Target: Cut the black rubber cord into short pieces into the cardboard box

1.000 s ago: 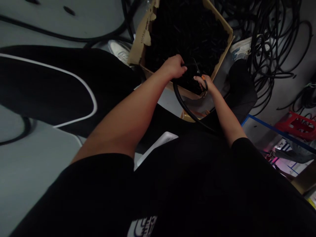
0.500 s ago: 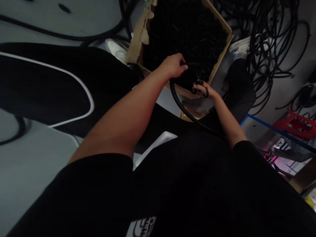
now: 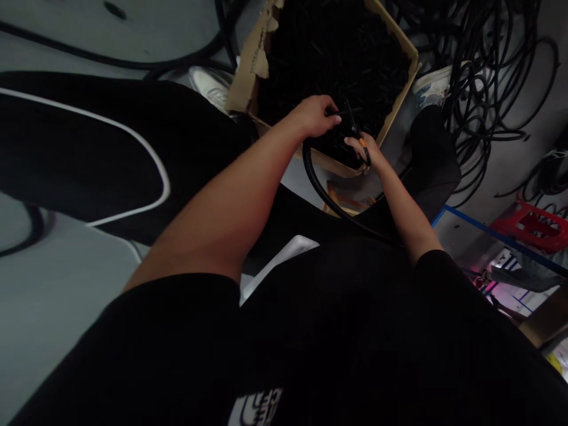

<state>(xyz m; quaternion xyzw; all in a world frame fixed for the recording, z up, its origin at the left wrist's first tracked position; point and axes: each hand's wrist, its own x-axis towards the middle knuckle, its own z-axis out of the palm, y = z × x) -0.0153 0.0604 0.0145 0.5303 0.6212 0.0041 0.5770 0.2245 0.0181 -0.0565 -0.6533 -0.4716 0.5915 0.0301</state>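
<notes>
My left hand [image 3: 320,115] is closed around a black hose [image 3: 317,180] over a cardboard box [image 3: 242,89]. The hose hangs from this hand in a curve and runs back across my lap; its short end points right past my fingertips. My right hand [image 3: 361,149] is closed on scissors [image 3: 364,151] with black and orange handles. Their blades point up and stand apart at the hose's free end, just beyond my left fingers. Whether they touch the hose I cannot tell. Many short black pieces [image 3: 332,53] fill the box beneath both hands.
Tangled black hoses [image 3: 483,89] lie on the floor at the upper right, close to my shoe [image 3: 432,86]. A long hose [image 3: 110,62] crosses the floor at the upper left. A red stool [image 3: 532,225] and a blue frame [image 3: 488,231] stand at the right.
My right hand has moved up with the scissors, bringing their blades to the hose end and spreading them. My left hand has barely shifted and still grips the hose.
</notes>
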